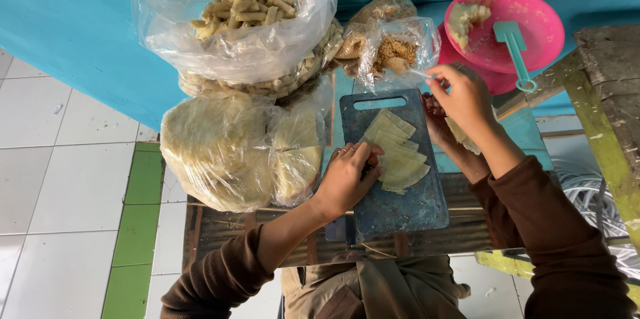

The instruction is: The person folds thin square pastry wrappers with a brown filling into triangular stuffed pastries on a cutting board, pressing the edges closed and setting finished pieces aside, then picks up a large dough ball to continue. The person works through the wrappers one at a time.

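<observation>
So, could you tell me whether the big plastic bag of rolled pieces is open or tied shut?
Open: the big plastic bag gapes at the top, with the rolled pieces exposed inside.

Dark slate-blue cutting board (pixel 400 206); pale yellow wrappers (pixel 398 152); bright pink plate (pixel 533 32); teal spatula (pixel 515 49); turquoise wall (pixel 67 26); brown sleeves (pixel 560 239).

You have one dark cutting board (pixel 400 209) with a stack of about five pale wrappers (pixel 398 152) at its far half. Beyond its far edge sit two pink plates (pixel 533 32), one teal spatula (pixel 513 46) and roughly five clear plastic bags (pixel 233 59).
</observation>
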### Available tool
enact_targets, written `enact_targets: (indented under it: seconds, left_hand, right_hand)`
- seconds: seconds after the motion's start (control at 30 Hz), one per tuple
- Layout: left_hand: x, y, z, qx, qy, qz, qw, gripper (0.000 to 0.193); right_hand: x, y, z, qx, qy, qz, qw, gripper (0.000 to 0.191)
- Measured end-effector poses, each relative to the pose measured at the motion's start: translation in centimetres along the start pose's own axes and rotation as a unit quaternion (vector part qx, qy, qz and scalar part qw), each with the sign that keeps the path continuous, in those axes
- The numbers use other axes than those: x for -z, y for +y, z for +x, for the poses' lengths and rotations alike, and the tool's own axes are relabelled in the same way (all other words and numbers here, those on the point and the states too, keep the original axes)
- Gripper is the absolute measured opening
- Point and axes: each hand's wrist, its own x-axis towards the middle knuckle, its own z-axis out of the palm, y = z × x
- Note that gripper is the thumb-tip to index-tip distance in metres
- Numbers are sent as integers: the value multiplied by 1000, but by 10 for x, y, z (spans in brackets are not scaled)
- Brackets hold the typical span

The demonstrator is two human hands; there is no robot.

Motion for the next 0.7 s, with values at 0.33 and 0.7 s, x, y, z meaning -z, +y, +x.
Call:
enact_targets:
  seconds: [0.33,0.7]
  left_hand:
    - [3,3,1,0,-18,15,1000,29]
    - [1,2,1,-4,-30,12,999,30]
  right_hand:
    - [-7,3,0,54,61,46,996,16]
    - [-25,14,1,-68,8,230,971,18]
